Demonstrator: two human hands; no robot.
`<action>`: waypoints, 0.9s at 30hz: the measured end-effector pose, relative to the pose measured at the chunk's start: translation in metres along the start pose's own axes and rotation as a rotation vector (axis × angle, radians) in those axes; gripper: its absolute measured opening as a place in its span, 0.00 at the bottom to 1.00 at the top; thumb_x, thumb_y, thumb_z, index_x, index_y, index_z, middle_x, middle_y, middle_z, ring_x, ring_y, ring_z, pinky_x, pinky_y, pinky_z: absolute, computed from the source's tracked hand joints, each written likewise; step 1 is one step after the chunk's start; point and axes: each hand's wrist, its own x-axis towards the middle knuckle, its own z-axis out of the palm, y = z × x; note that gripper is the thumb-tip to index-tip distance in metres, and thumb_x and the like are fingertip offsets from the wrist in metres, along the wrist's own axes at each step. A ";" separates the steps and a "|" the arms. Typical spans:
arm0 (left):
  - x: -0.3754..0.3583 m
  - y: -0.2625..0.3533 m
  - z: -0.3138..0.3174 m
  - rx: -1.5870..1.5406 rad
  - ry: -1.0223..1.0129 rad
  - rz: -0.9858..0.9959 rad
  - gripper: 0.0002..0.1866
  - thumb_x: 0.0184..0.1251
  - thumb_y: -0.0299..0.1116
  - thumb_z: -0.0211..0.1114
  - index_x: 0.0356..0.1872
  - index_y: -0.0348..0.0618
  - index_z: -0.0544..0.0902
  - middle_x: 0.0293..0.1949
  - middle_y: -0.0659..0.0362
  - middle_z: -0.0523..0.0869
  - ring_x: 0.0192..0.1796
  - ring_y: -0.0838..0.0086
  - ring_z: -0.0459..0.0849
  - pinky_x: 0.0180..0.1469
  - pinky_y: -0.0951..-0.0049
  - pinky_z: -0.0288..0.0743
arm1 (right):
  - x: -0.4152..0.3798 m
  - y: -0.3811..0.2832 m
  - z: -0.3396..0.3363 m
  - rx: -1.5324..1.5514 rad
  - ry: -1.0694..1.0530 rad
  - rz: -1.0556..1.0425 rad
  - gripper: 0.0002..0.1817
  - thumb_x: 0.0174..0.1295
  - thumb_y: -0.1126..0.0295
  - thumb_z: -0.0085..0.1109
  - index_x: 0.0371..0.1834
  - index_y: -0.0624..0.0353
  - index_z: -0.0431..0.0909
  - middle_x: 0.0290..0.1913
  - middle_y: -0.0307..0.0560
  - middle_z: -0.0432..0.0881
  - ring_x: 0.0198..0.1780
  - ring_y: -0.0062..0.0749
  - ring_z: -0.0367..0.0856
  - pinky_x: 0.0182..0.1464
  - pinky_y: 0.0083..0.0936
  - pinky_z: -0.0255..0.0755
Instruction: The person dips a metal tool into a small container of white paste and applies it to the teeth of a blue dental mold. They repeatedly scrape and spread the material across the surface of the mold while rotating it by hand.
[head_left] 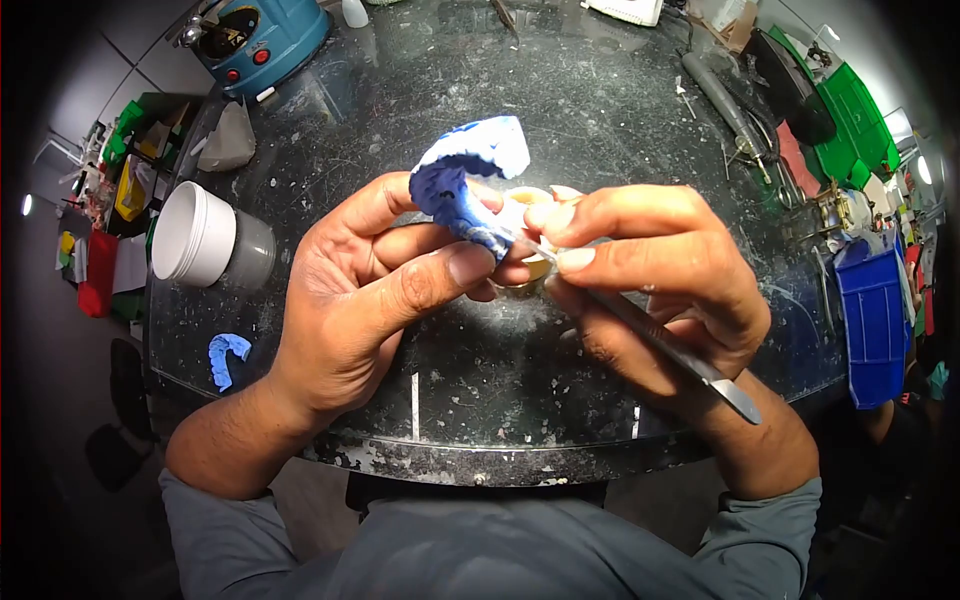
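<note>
My left hand (350, 290) holds a blue horseshoe-shaped dental cast (455, 200) above the middle of the table, its thumb pressed on the lower end. The cast is tilted, with its toothed inner side partly in shadow. In my right hand (670, 275) is a slim metal scalpel (660, 335), gripped between thumb and fingers. Its flat handle slants down to the right, and its thin tip meets or nearly meets the cast's lower end; contact is hard to make out. Behind the fingers, a small yellowish round dish (525, 195) is partly hidden.
A second blue dental cast (228, 360) lies at the table's left edge, near a white tub (195, 235). Farther back stand a grey block (228, 138) and a teal machine (265, 50) with red buttons. On the right are a grey handpiece (722, 98), a blue bin (868, 320) and green bins (855, 110).
</note>
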 end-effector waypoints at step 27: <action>-0.001 -0.001 -0.003 0.010 -0.025 0.004 0.18 0.64 0.22 0.63 0.55 0.33 0.73 0.43 0.53 0.85 0.46 0.72 0.86 0.50 0.71 0.82 | -0.002 0.004 0.005 0.112 0.007 0.022 0.15 0.52 0.90 0.62 0.43 0.65 0.78 0.45 0.55 0.81 0.52 0.43 0.83 0.58 0.39 0.77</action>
